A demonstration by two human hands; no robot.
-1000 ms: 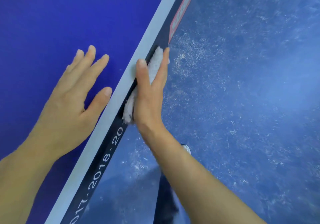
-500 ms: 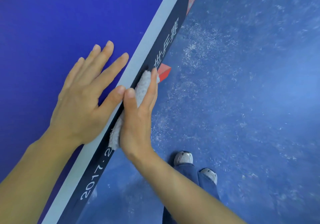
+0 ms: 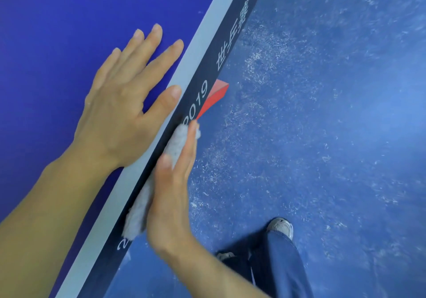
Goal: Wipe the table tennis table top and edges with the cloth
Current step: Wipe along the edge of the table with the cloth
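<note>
One grey fluffy cloth [image 3: 138, 212], two hands: your left hand [image 3: 122, 104] lay flat on the blue table tennis table top [image 3: 57, 32], fingers toward one o'clock; your flat right hand [image 3: 170, 196] pressed the cloth against its dark edge [image 3: 216, 44].

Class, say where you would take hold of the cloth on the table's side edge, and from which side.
Probably its outer face, from the floor side: the cloth lies flat along the side edge, where the right hand presses it with straight fingers.
</note>
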